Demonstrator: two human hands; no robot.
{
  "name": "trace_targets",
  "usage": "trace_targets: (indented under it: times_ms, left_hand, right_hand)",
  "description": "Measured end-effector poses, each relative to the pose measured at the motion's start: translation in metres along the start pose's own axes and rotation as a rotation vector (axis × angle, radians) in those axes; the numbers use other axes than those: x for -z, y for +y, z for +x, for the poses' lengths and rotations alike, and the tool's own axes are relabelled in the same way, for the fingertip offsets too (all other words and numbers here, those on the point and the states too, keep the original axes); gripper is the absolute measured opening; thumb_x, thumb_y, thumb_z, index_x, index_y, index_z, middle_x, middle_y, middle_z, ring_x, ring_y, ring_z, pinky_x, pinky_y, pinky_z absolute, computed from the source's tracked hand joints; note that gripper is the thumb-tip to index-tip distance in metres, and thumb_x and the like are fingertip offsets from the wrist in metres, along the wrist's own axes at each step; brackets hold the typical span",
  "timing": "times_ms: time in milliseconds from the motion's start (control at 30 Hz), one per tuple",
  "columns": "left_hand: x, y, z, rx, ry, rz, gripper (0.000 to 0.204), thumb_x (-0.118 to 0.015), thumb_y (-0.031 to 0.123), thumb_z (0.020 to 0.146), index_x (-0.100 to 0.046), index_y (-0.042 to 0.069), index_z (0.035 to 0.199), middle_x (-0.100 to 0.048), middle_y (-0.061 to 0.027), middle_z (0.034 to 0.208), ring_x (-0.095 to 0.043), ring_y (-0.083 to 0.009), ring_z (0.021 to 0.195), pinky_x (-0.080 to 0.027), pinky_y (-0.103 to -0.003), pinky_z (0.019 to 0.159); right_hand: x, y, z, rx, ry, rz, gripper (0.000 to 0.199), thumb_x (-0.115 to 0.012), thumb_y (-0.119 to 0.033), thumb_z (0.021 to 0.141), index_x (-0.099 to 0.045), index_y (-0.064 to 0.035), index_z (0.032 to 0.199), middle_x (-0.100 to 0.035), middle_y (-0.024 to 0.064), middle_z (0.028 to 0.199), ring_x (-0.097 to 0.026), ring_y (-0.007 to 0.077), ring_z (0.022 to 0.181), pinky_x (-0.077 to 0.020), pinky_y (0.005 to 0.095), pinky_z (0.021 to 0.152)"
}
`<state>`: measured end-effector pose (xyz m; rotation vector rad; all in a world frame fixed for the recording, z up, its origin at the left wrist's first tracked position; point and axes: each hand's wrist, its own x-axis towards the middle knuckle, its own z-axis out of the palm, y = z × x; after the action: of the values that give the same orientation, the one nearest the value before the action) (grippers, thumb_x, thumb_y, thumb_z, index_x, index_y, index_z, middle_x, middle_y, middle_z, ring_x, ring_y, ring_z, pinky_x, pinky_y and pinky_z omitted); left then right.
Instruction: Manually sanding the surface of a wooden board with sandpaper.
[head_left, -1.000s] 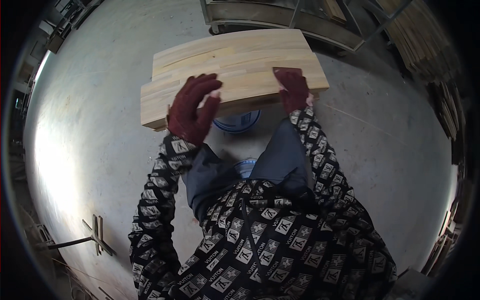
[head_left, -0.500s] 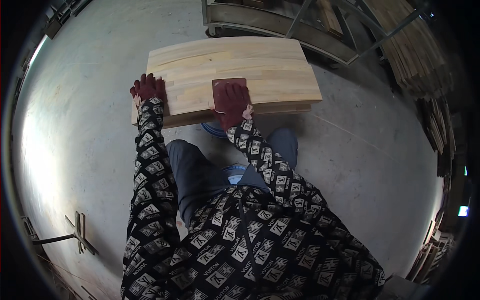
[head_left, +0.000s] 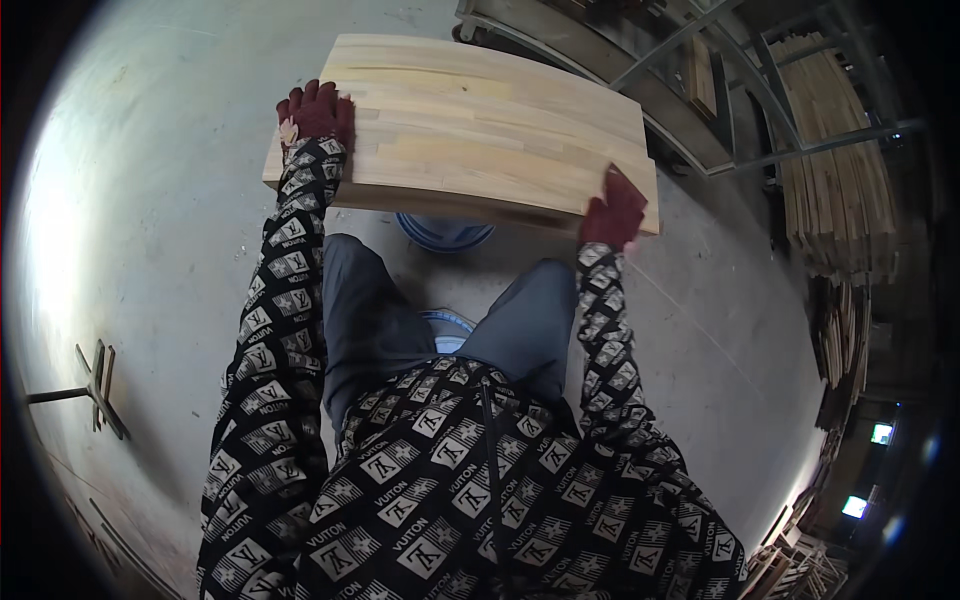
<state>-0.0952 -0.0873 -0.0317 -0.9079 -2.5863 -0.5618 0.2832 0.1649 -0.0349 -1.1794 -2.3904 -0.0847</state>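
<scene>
A wide pale wooden panel (head_left: 480, 125) made of glued strips lies flat in front of me at about knee height. My left hand (head_left: 315, 112), in a dark red glove, grips its left edge. At the near right corner my right hand (head_left: 613, 208), also in a red glove, holds the panel's front edge. A blue round object (head_left: 445, 232) shows under the panel between my legs; what carries the panel is hidden.
Grey concrete floor (head_left: 150, 250) lies all around. A metal rack (head_left: 690, 110) stands behind the panel, with stacks of wooden boards (head_left: 830, 190) on the right. A small metal cross-shaped piece (head_left: 95, 385) lies on the floor at the left.
My right hand slid from the panel's middle to its near right corner. My left hand stays at the left edge. The panel now sits slightly turned and closer to the rack.
</scene>
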Motion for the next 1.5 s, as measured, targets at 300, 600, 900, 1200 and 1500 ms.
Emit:
trace_targets:
  times_ms: [300,600,900,1200,1500]
  left_hand:
    - [-0.01,-0.009,0.001,-0.013,0.008,-0.007,0.046,-0.056,0.04,0.095,-0.065,0.009,0.129,-0.061,-0.0147,0.139,-0.053,-0.0325,0.13,-0.034,-0.048,0.114]
    - [-0.011,-0.009,-0.001,0.002,0.009,0.027,0.046,-0.055,0.039,0.096,-0.065,0.009,0.129,-0.06,-0.0147,0.139,-0.052,-0.0326,0.131,-0.033,-0.047,0.115]
    - [-0.007,-0.009,-0.001,-0.006,0.01,-0.009,0.044,-0.054,0.038,0.096,-0.065,0.008,0.126,-0.062,-0.0137,0.133,-0.053,-0.0322,0.128,-0.035,-0.046,0.113]
    - [-0.01,-0.012,-0.002,-0.01,0.025,-0.034,0.044,-0.056,0.037,0.094,-0.066,0.008,0.125,-0.061,-0.013,0.135,-0.053,-0.0309,0.129,-0.033,-0.046,0.115]
    - [-0.002,-0.007,-0.004,-0.001,0.039,0.013,0.038,-0.055,0.034,0.096,-0.066,0.007,0.12,-0.064,-0.0129,0.127,-0.056,-0.0312,0.122,-0.037,-0.046,0.109]
  right_hand:
    - [-0.022,-0.18,-0.034,0.568,-0.037,0.406,0.061,-0.072,-0.036,0.081,-0.058,0.0,0.128,-0.058,0.0193,0.127,-0.052,0.0399,0.121,-0.039,0.0535,0.104]
    - [0.014,0.062,-0.002,0.295,0.166,0.335,0.039,-0.056,-0.018,0.096,-0.064,-0.0076,0.133,-0.066,0.0143,0.131,-0.059,0.0368,0.12,-0.0439,0.0448,0.106]
    - [-0.037,-0.133,-0.042,0.3,-0.083,0.53,0.058,-0.065,-0.02,0.088,-0.054,-0.0093,0.144,-0.052,0.0159,0.148,-0.042,0.0337,0.141,-0.03,0.0478,0.119]
    - [-0.024,-0.044,0.023,0.359,-0.013,0.399,0.044,-0.061,-0.011,0.088,-0.065,-0.013,0.132,-0.065,0.0144,0.13,-0.056,0.0368,0.125,-0.0413,0.0482,0.11]
    - [-0.064,0.03,0.064,0.209,0.353,0.244,0.038,-0.065,-0.004,0.083,-0.07,-0.0094,0.121,-0.07,0.0119,0.124,-0.066,0.0288,0.115,-0.0509,0.0416,0.103]
